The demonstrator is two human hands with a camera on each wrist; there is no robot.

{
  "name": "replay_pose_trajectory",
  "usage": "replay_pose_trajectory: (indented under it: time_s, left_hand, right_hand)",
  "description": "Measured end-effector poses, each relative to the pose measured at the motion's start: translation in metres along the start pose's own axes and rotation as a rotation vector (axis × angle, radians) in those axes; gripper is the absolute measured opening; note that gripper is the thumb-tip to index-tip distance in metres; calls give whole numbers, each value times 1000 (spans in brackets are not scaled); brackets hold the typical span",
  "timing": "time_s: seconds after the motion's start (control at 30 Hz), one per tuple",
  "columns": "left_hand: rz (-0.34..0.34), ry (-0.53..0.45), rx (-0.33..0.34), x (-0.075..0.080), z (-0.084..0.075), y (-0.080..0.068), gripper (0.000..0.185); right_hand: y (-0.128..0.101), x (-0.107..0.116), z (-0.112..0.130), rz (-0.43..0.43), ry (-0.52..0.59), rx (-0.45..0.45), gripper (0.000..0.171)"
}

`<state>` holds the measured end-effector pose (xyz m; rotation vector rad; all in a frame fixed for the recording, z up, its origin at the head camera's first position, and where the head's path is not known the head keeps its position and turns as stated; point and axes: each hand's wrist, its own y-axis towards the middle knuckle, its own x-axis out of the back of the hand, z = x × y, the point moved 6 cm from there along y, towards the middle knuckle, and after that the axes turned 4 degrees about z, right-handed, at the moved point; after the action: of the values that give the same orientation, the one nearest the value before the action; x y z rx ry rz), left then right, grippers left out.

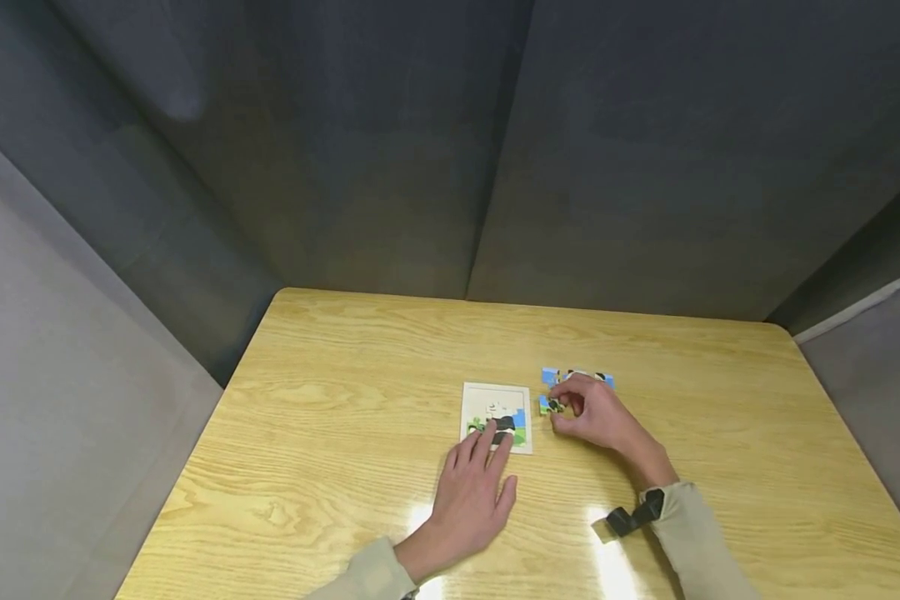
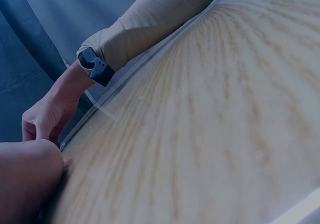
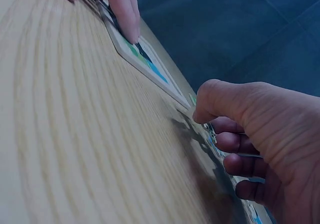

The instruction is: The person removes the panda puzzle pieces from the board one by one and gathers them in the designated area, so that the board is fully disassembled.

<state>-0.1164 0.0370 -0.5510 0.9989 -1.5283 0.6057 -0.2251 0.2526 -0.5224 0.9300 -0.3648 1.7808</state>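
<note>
A white-rimmed puzzle tray (image 1: 496, 387) lies on the table, partly filled with pieces that make a black, green and blue picture. My left hand (image 1: 471, 496) lies with its fingers stretched over the tray's lower part, fingertips touching the pieces and hiding some of them. To the right of the tray, my right hand (image 1: 596, 412) pinches a puzzle piece (image 1: 555, 406) of green and black between thumb and fingers. In the right wrist view, the thumb (image 3: 215, 101) and curled fingers hide most of that piece. More loose pieces (image 1: 550, 376) in blue, white and black lie just beyond the right hand.
The wooden table (image 1: 330, 400) has glossy light reflections near its front. Dark grey curtains (image 1: 390, 167) hang behind it, with lighter grey panels (image 1: 60, 375) at the sides. A black strap device (image 1: 633, 514) sits on the right wrist.
</note>
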Motion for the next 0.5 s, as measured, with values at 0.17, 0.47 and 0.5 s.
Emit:
replay_pose_trajectory:
  time_s: [0.17, 0.47, 0.5]
  left_hand:
    - [7, 1, 6, 1, -1, 0, 57]
    - [7, -6, -1, 1, 0, 0, 58]
    - [6, -6, -2, 1, 0, 0, 58]
  right_hand:
    - [0, 2, -7, -8, -19, -4, 28]
    - [0, 4, -11, 1, -26, -10, 25]
    - [-1, 4, -12, 1, -28, -15, 25]
